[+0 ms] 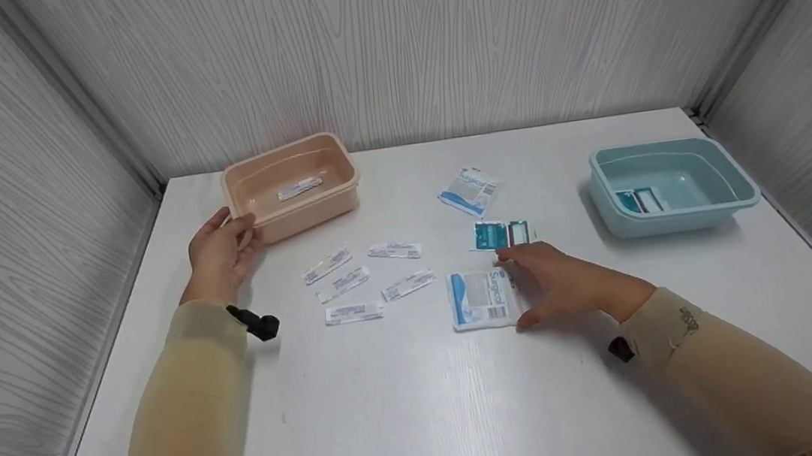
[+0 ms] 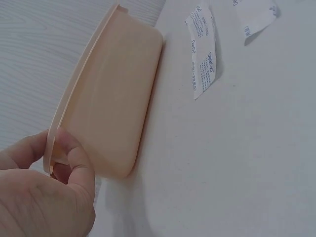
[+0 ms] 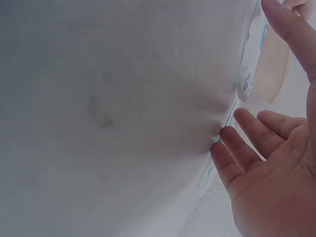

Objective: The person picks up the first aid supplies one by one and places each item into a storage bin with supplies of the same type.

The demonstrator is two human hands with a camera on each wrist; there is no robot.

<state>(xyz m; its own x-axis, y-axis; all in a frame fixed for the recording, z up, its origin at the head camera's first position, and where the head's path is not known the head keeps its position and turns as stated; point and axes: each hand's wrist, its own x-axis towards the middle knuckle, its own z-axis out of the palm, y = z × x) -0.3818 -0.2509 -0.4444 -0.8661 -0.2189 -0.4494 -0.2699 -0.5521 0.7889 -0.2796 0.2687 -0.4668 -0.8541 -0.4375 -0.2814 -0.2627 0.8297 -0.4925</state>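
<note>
At the left, my left hand (image 1: 217, 257) grips the near left corner of a peach plastic tub (image 1: 310, 213), its thumb and fingers on the rim in the left wrist view. One narrow white paper packet (image 1: 300, 188) lies inside the tub. My right hand (image 1: 562, 281) reaches over the table with its fingers extended and spread. Its thumb and fingers border the right edge of a white-and-blue packet marked "Surgical" (image 1: 484, 300). Just beyond the right fingertips lies a teal-and-white sachet (image 1: 490, 236). In the right wrist view the fingertips (image 3: 217, 148) are close over the table.
Several narrow white packets (image 1: 355, 313) lie scattered between the hands. Another "Surgical" packet (image 1: 469, 192) lies farther back. A light-blue tub (image 1: 677, 222) at the right contains a teal-and-white sachet (image 1: 641, 200). Grey wood-grain panels (image 1: 432, 44) enclose the white table at the back and sides.
</note>
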